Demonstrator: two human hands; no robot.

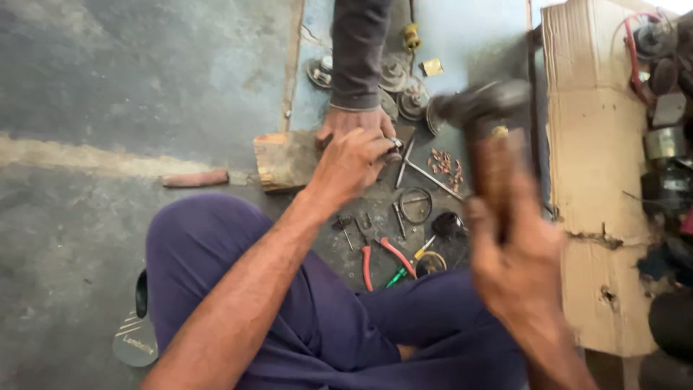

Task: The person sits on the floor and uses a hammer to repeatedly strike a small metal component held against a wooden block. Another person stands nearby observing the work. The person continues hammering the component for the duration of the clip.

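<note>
The right hand (516, 267) grips a blurred hammer (487, 137) raised right of the wooden block (285, 160). The left hand (354, 162) pinches a small metal part (393, 144) at the block's right edge, touching another person's hand (354, 121).

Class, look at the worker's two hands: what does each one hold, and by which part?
Right hand grips a hammer by its wooden handle, low down. Left hand pinches a small metal part on the wooden block; exact hold hidden.

Blurred wooden-handled hammer (489, 144) raised above wood block (285, 160).
</note>
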